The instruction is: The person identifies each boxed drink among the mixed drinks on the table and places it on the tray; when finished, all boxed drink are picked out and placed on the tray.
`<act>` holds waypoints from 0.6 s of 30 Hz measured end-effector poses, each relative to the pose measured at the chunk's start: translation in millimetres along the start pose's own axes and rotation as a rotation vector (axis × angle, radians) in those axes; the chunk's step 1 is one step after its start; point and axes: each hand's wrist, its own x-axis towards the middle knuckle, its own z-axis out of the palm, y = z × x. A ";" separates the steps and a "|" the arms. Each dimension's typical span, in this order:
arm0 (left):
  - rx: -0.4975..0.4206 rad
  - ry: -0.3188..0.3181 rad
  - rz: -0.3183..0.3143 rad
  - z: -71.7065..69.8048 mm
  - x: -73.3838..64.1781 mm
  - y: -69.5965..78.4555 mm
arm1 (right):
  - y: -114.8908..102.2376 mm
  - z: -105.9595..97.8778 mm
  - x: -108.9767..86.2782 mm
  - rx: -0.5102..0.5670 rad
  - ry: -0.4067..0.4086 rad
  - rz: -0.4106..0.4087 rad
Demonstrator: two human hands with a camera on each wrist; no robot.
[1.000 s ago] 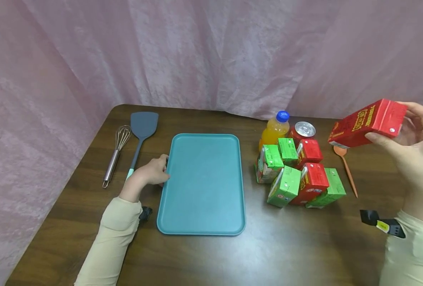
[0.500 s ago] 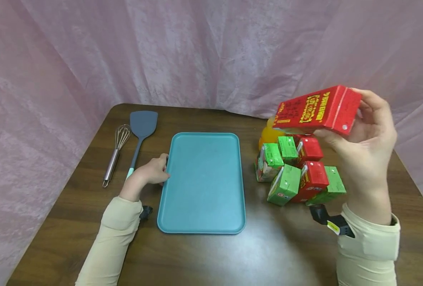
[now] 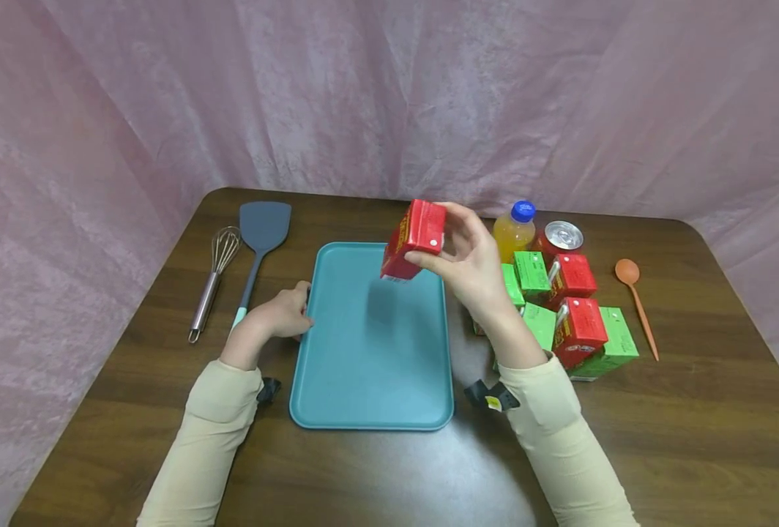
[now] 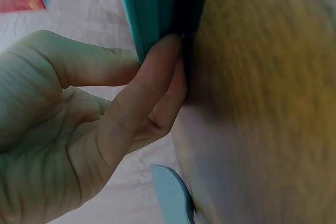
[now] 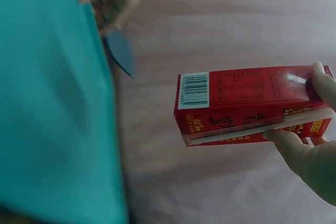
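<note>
My right hand (image 3: 471, 260) grips a red drink carton (image 3: 414, 238) near its top, above the far part of a teal tray (image 3: 370, 351). The carton's shadow falls on the tray below it. In the right wrist view the carton (image 5: 252, 103) shows a barcode and a white straw along one side, with thumb and fingers at its end. At the tray's left edge my left hand (image 3: 287, 313) pinches the rim. The left wrist view shows the thumb on top of the rim (image 4: 152, 14) and the fingers (image 4: 152, 87) under it.
Right of the tray stand red cartons (image 3: 580, 329), green cartons (image 3: 616, 348), an orange drink bottle (image 3: 513, 233) and a red can (image 3: 561, 238). An orange spoon (image 3: 636, 300) lies beyond them. On the left lie a whisk (image 3: 214, 282) and a grey spatula (image 3: 264, 227).
The right hand has carried the red carton leftward from the far right, past the group of drinks, to over the tray. My left hand has stayed at the tray's rim.
</note>
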 end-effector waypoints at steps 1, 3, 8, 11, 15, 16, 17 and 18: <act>0.000 0.000 -0.003 -0.6 0.3 0.1 | 6.6 5.2 4.0 -0.006 -0.006 0.031; 0.004 -0.004 -0.008 -1.4 1.1 -0.5 | 18.9 15.0 11.7 -0.030 -0.024 0.080; 0.016 -0.007 -0.031 -1.1 1.1 0.4 | 44.4 40.5 28.7 -0.174 -0.069 0.130; 0.019 -0.005 -0.041 -0.6 0.9 0.8 | 57.0 53.7 36.8 -0.275 -0.101 0.166; 0.026 -0.005 -0.053 -0.6 1.1 1.5 | 69.5 68.2 45.4 -0.323 -0.148 0.204; 0.028 -0.006 -0.055 -0.5 1.1 2.1 | 72.1 71.5 47.1 -0.319 -0.156 0.204; 0.029 -0.011 -0.056 -0.4 1.2 2.9 | 74.9 74.3 48.6 -0.318 -0.161 0.202; 0.028 -0.013 -0.054 -0.1 1.5 3.7 | 77.6 76.8 49.7 -0.319 -0.162 0.198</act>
